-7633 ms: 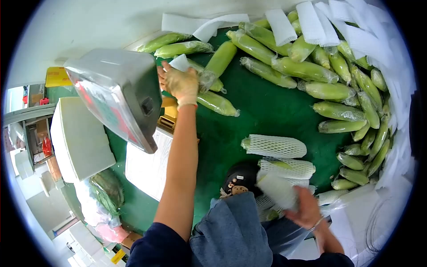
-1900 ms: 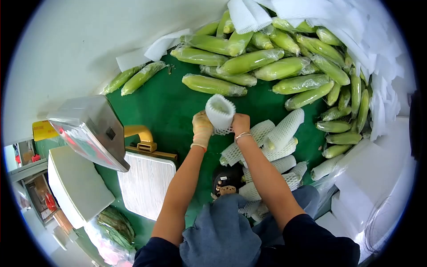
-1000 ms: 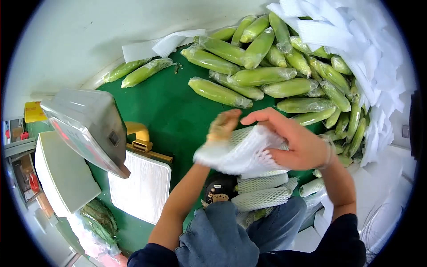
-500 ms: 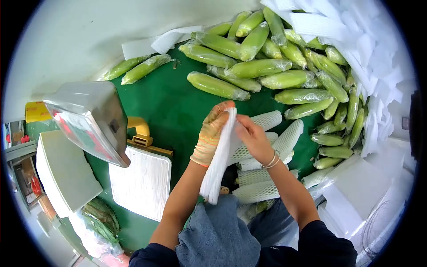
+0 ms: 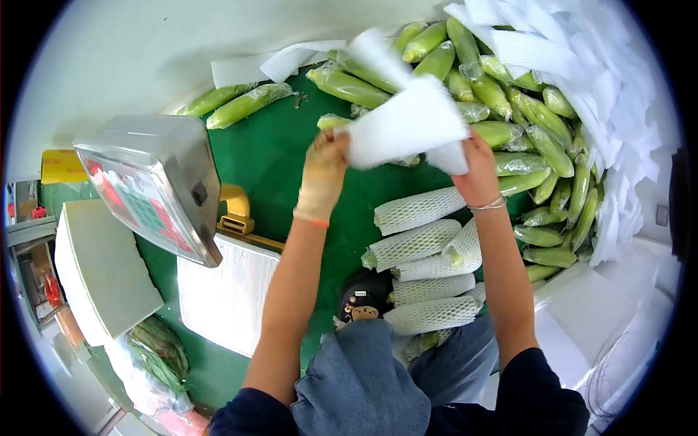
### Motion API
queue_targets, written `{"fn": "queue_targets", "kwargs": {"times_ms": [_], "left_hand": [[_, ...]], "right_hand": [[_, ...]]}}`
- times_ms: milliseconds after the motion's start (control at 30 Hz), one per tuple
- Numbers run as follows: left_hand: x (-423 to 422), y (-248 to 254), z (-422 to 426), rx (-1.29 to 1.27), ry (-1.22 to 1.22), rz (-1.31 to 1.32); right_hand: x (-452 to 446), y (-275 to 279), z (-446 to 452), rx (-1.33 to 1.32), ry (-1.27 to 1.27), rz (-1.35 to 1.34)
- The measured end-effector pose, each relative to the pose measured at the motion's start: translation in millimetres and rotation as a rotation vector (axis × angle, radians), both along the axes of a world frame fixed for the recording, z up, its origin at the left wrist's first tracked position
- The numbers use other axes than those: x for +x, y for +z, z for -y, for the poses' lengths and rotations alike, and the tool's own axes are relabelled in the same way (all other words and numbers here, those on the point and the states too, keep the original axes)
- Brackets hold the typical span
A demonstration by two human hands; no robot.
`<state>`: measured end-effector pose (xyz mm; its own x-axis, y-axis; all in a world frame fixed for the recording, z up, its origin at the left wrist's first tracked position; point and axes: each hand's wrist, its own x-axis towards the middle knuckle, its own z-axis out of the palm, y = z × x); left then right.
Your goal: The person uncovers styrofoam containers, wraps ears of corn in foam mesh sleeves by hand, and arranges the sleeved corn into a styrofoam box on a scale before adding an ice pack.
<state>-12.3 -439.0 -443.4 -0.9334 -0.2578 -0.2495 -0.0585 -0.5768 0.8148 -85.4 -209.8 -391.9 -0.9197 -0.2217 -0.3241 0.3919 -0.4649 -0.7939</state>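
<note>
Stretched between my two hands is a white foam net sleeve (image 5: 403, 125), opened out wide and blurred at its far end. My gloved left hand (image 5: 324, 166) pinches its left edge. The bare right hand (image 5: 480, 168) has its fingers closed on the opposite edge. Just below lie several ears of corn in white foam nets (image 5: 418, 245), side by side near my knees. Behind the sleeve, partly covered by it, spreads a pile of green husked corn in clear plastic wrap (image 5: 542, 116).
A scale with a display head (image 5: 156, 185) and a white platform (image 5: 227, 294) stands on the left. Loose foam sleeves (image 5: 574, 80) heap up at the back right. Two wrapped ears of corn (image 5: 247, 105) lie at the back left. My shoe (image 5: 363, 292) shows beside the netted corn.
My hands have moved apart, the right one to the right, the left slightly left. The foam sleeve, a narrow upright strip before, is now raised and spread wide between them.
</note>
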Motion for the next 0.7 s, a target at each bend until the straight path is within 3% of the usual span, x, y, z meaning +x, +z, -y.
{"fn": "queue_targets", "kwargs": {"times_ms": [67,100,133,167,200,267,300,333,367,400,433,467,500,567,600,633,667,700], "left_hand": [[-50,2,4,0.175,0.076,-0.035],[-82,2,11,-0.168,0.065,-0.114],[-106,15,9,-0.190,0.091,-0.148],[-130,28,7,-0.213,0.117,-0.183],[-146,55,-2,0.080,0.176,-0.183],[-134,53,-4,0.059,0.144,-0.135],[-121,53,-5,0.023,0.099,-0.084],[-90,44,-13,-0.574,-0.149,-0.086],[-60,36,-21,-1.179,-0.284,-0.156],[-26,0,-34,-1.226,-0.241,-0.496],[-1,9,-57,-0.631,-0.402,-0.277],[14,-23,-71,-0.145,-0.468,-0.075],[25,-25,-82,0.038,-0.332,0.039],[36,-39,-80,-0.745,-0.232,-0.024],[31,-38,-70,-1.711,-0.234,-0.225],[22,-37,-69,-1.716,-0.224,-0.229],[11,-37,-69,-1.020,-0.032,-0.115],[-2,-29,-69,-0.317,0.134,-0.002]], "right_hand": [[-12,-14,-31,-0.174,-0.017,0.003],[-13,-12,-39,-0.186,-0.066,0.007],[-12,-10,-48,-0.193,-0.113,0.015],[-14,-19,-64,-0.194,0.008,-0.056],[-12,-29,-76,-0.185,0.009,-0.055],[-9,-46,-97,-0.193,-0.167,-0.042],[2,-47,-97,-0.239,-0.126,-0.017],[8,-62,-102,-0.460,0.006,0.193],[6,-53,-88,0.301,0.359,-0.006],[7,-48,-63,0.775,0.611,-0.289],[7,-43,-38,1.250,0.794,-0.615],[10,-48,-17,1.158,0.724,-0.821],[13,-53,3,1.072,0.650,-1.028],[16,-56,32,0.811,0.472,-0.737],[10,-51,44,0.870,0.522,-0.503],[3,-43,49,1.056,0.567,-0.532],[-7,-62,46,1.058,0.561,-0.539],[-20,-99,39,1.136,0.330,-1.067]]}}
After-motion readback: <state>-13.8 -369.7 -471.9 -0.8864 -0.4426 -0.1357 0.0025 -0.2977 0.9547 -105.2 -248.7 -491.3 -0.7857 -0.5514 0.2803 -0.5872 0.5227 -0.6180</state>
